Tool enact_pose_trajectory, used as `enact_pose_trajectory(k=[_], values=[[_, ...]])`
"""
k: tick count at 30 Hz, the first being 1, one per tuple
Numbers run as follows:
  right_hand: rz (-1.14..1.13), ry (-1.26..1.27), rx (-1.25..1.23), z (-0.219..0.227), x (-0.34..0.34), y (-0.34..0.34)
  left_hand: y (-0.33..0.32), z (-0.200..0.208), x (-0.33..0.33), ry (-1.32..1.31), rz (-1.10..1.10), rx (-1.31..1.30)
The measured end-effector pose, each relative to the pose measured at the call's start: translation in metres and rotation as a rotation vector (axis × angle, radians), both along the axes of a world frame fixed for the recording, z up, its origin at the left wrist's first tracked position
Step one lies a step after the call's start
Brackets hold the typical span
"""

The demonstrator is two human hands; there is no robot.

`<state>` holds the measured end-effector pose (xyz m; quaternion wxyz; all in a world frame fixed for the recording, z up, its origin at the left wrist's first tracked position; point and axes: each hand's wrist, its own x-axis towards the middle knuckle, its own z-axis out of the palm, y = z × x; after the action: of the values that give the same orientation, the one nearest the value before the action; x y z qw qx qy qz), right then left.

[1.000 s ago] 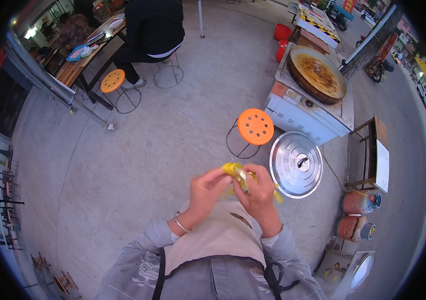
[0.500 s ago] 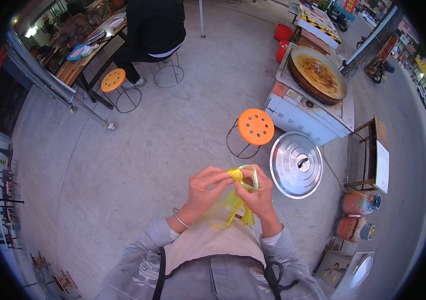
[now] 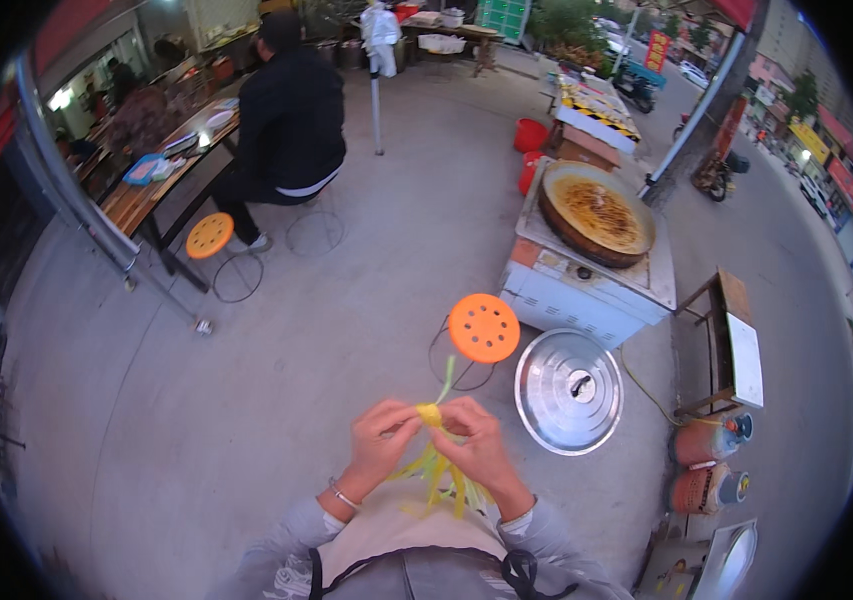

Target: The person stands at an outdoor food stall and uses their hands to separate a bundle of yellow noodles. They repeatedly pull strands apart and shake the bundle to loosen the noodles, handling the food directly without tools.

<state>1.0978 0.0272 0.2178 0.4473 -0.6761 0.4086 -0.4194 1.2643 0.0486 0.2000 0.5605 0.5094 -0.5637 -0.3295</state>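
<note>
I get soft, rather dim daylight spread evenly over the grey floor (image 3: 246, 410), leaving only faint shadows. Far to the left, the interior sinks into darkness around a glaring white light (image 3: 61, 98). To the right, the metal lid (image 3: 554, 398) sends me pale streaks of reflection. My fisheye view curves the street (image 3: 791, 300) and blackens at its rim; nearby, the yellow strips (image 3: 436, 476) look softly blurred.
</note>
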Motion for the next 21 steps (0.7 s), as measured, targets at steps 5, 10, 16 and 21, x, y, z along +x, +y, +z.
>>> enact_pose_trajectory(k=[5, 10, 16, 21], values=[[-0.006, 0.057, -0.086, -0.003, 0.003, 0.000, 0.000, 0.004, 0.002, 0.040, -0.022, 0.060], [-0.054, 0.075, -0.157, -0.001, 0.004, 0.002, -0.004, -0.007, 0.005, -0.089, 0.010, -0.112], [-0.080, -0.018, -0.129, 0.004, 0.009, 0.004, -0.004, -0.002, -0.005, 0.064, 0.080, -0.049], [-0.085, -0.268, 0.113, -0.010, 0.015, 0.002, -0.002, -0.022, -0.011, 0.617, -0.062, 0.210]])
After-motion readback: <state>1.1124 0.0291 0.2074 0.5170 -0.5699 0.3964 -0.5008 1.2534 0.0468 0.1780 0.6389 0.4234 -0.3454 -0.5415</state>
